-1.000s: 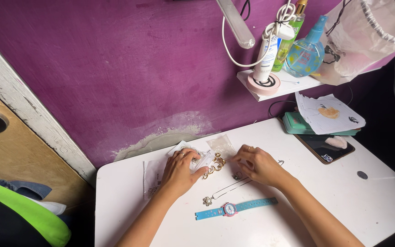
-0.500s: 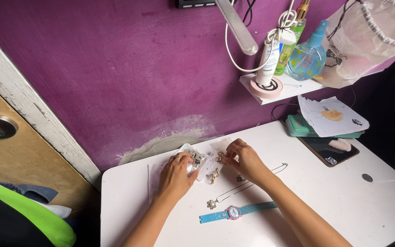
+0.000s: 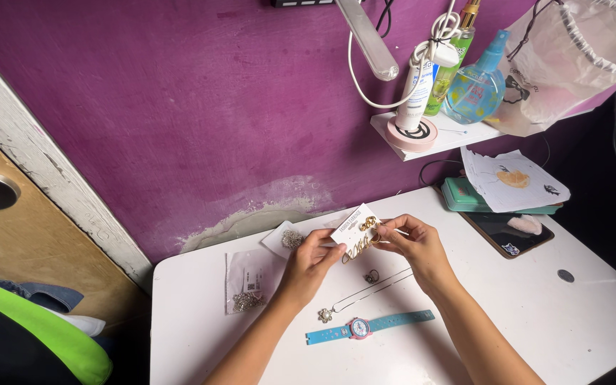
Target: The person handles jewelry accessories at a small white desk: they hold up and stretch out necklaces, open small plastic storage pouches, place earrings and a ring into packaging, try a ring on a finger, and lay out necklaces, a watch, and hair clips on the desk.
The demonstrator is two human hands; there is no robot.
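My left hand (image 3: 309, 265) and my right hand (image 3: 415, 249) hold up a small white card (image 3: 351, 225) between them, above the white table (image 3: 579, 314). Gold earrings (image 3: 366, 227) hang on the card. The left fingers pinch the card's lower left edge; the right fingertips touch the gold earrings at its right side. Below the hands lie a thin necklace with a flower pendant (image 3: 324, 314), a small ring (image 3: 372, 276) and a blue wristwatch (image 3: 359, 328).
Clear plastic bags of jewellery (image 3: 247, 281) lie at the table's left and back (image 3: 291, 239). A phone (image 3: 507, 232), a teal case (image 3: 465, 196) and a paper sheet (image 3: 511, 178) sit at the right. A wall shelf (image 3: 458, 132) holds bottles and a lamp base.
Both hands have lifted the earring card off the table and turned it upright. The left hand left the plastic bag, which now lies uncovered on the table.
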